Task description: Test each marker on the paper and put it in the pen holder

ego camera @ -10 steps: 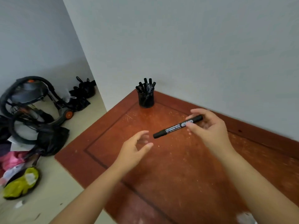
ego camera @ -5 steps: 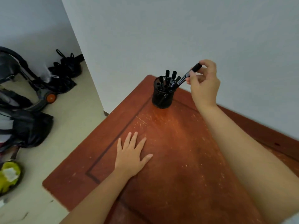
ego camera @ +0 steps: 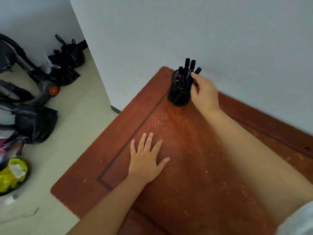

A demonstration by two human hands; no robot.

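A black mesh pen holder stands at the far corner of the reddish wooden table. Several black markers stick up out of it. My right hand is right beside the holder on its right, fingers curled around a black marker whose capped end pokes up above my fingertips; its lower part is hidden behind my hand and the holder. My left hand rests flat on the table, fingers spread, holding nothing. No paper is in view.
A grey wall runs along the table's far side, close behind the holder. On the floor to the left are a vacuum cleaner, black bags and a yellow bag. The table's left edge drops to the floor.
My right hand carried the marker from mid-table up to the holder and lowered it in among the others. My left hand dropped flat onto the table and stayed there.
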